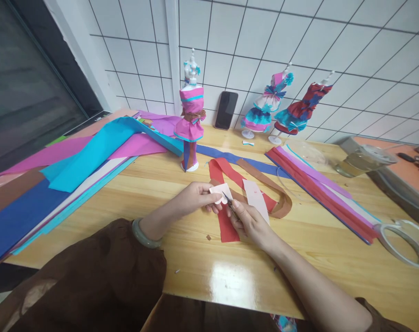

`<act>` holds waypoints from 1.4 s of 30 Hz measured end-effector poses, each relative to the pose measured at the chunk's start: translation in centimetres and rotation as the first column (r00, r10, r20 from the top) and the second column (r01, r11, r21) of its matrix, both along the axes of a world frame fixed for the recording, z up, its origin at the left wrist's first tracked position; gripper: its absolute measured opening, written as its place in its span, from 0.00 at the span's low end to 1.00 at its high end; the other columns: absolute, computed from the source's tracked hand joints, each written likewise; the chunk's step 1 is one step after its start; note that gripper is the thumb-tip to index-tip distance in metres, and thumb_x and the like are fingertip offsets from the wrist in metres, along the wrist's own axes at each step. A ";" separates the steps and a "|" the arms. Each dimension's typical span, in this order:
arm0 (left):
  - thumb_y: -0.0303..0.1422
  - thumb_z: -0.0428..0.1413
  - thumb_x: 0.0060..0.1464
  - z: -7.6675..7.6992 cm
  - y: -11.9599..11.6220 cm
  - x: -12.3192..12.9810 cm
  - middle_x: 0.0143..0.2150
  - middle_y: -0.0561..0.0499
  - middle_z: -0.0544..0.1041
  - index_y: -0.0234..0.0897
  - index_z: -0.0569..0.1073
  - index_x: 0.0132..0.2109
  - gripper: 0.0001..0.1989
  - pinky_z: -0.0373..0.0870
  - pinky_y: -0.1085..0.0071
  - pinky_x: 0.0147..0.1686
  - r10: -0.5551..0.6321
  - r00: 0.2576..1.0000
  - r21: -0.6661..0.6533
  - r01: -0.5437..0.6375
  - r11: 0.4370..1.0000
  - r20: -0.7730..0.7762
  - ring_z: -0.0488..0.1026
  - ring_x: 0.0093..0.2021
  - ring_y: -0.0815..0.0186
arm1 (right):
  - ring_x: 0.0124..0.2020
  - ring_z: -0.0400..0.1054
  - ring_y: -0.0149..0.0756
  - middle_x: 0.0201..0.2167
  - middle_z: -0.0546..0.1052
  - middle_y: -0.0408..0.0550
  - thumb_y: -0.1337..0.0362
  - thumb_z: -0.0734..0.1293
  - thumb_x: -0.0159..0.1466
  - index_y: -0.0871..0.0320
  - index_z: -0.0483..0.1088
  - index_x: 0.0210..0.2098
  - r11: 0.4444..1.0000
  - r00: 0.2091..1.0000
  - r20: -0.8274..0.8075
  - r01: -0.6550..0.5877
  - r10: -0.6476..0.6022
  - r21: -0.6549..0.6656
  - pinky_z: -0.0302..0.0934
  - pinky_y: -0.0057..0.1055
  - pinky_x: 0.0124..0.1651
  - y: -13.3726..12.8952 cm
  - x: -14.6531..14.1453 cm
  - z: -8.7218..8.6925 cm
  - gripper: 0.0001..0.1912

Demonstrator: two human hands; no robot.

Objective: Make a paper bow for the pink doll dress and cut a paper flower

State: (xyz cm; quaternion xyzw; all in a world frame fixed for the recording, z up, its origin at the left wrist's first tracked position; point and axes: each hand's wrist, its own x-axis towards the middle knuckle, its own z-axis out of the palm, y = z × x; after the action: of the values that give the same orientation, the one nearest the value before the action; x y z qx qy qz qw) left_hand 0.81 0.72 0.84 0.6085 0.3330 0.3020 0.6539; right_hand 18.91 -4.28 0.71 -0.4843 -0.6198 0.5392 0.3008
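My left hand point(203, 197) pinches a small pale pink piece of paper point(223, 189) whose lower edge looks scalloped. In my right hand point(248, 220) is a small pair of scissors point(233, 208), with its blades at the lower edge of that paper. Just beyond and under the hands lie a red crepe strip point(230, 230), a brown strip point(282, 203) curled into a loop, and another pale pink strip point(256, 197). A tiny brown scrap point(208, 237) rests on the wooden table point(191, 281) nearer to me.
A dress-form figure in pink point(191, 124) stands ahead; two more dressed figures point(266, 108) point(304, 108) and a phone point(226, 109) are by the tiled wall. Crepe sheets point(91, 152) spread left. Folded strips point(320, 193), a tape roll point(404, 244) and a cup point(364, 160) are right.
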 end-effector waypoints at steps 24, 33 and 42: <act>0.37 0.54 0.50 0.2 -0.1 0.1 0.26 0.49 0.74 0.30 0.72 0.31 0.12 0.65 0.76 0.26 0.017 0.999 0.011 -0.017 1.000 -0.041 0.72 0.26 0.70 | 0.15 0.46 0.24 0.14 0.54 0.35 0.49 0.51 0.64 0.58 0.58 0.26 1.000 1.000 -0.005 -0.015 0.015 0.015 0.41 0.24 0.18 -0.1 0.1 0.3 0.21; 0.37 0.54 0.49 0.3 -0.1 0.1 0.25 0.48 0.74 0.30 0.72 0.31 0.12 0.66 0.75 0.27 0.026 0.999 0.011 -0.025 1.000 -0.043 0.72 0.26 0.70 | 0.15 0.45 0.24 0.14 0.53 0.35 0.48 0.52 0.64 0.58 0.58 0.26 1.000 1.000 -0.017 -0.013 0.013 -0.011 0.39 0.24 0.18 0.0 0.1 0.3 0.21; 0.37 0.54 0.49 0.2 0.0 0.0 0.25 0.48 0.74 0.30 0.71 0.30 0.12 0.66 0.74 0.27 0.041 0.998 0.017 -0.040 0.999 -0.042 0.72 0.26 0.69 | 0.15 0.45 0.24 0.13 0.53 0.35 0.48 0.51 0.64 0.58 0.58 0.25 1.000 1.000 0.000 -0.023 0.023 0.007 0.39 0.24 0.18 0.0 0.1 0.2 0.22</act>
State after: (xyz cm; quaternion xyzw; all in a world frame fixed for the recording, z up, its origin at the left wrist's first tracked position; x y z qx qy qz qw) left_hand 0.81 0.71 1.06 0.6131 0.3565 0.3050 0.6356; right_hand 19.04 -4.29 0.89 -0.4759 -0.6272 0.5405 0.2965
